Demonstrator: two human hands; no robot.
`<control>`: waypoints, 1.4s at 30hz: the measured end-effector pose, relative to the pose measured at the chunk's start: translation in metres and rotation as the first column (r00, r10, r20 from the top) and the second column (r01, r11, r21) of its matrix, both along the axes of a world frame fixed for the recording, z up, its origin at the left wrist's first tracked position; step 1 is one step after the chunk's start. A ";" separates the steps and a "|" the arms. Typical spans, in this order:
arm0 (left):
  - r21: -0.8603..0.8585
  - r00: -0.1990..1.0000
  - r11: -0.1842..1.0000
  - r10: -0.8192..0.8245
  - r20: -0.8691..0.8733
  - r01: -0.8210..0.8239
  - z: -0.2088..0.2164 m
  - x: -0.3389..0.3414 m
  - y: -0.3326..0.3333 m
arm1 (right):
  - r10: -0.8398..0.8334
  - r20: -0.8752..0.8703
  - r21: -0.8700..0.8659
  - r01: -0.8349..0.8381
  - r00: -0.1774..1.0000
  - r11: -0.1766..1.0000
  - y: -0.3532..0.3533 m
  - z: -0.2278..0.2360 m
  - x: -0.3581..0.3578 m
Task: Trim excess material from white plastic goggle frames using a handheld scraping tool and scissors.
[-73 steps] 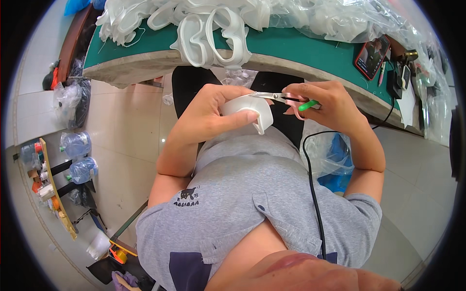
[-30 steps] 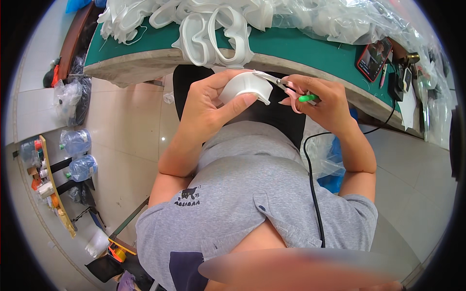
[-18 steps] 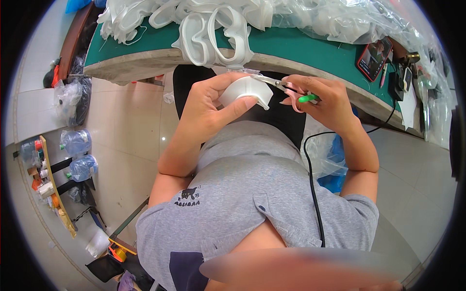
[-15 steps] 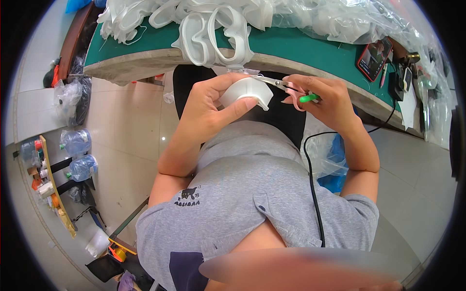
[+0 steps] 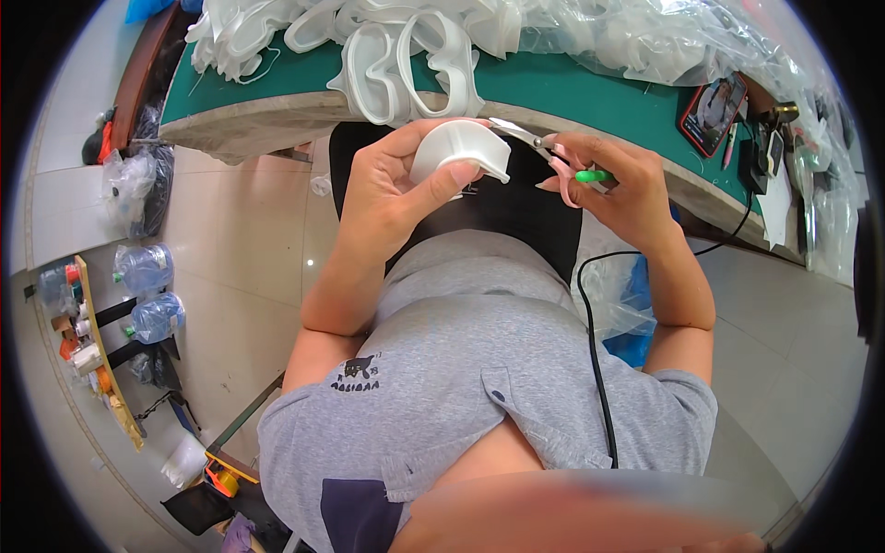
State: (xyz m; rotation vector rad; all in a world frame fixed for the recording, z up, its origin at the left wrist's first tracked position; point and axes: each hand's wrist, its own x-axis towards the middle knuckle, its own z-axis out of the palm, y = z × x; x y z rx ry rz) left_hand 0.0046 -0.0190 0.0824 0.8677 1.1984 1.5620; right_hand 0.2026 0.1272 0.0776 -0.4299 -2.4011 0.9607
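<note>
My left hand (image 5: 398,180) is closed on a white moulded fabric cup (image 5: 461,143), thumb on its near side and fingers behind. A raised seam runs down the cup. My right hand (image 5: 619,175) grips scissors (image 5: 540,143) with pink handles, fingers in the loops. Their blades point left and lie by the cup's upper right edge; whether they touch it I cannot tell. A bright green stick-like piece (image 5: 593,176) pokes out between the right fingers. Both hands are held above my lap, just in front of the table edge.
White curved fabric pieces (image 5: 373,74) lie heaped on the green table (image 5: 590,88), some overhanging its front edge. Clear plastic (image 5: 636,41) covers the back right. A phone (image 5: 713,112) lies on the right. A black cable (image 5: 590,323) runs past my right arm.
My left hand has turned the cup and raised it slightly, showing more of its face. The scissors have shifted a little, with their blades now angled more upward to the left.
</note>
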 end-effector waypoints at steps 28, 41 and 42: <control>-0.045 0.988 0.996 -0.078 -0.130 0.072 0.004 0.002 -0.004 | 0.074 0.021 0.103 -0.076 0.997 0.992 0.006 0.002 0.001; 0.114 0.909 0.986 -0.155 0.386 0.120 -0.010 -0.006 0.005 | -0.038 -0.099 -0.412 -0.006 0.994 0.911 -0.002 -0.003 -0.007; 0.120 0.881 0.983 -0.177 0.439 0.138 -0.010 -0.007 0.005 | 0.012 -0.078 -0.313 -0.036 0.997 0.949 -0.002 -0.002 -0.008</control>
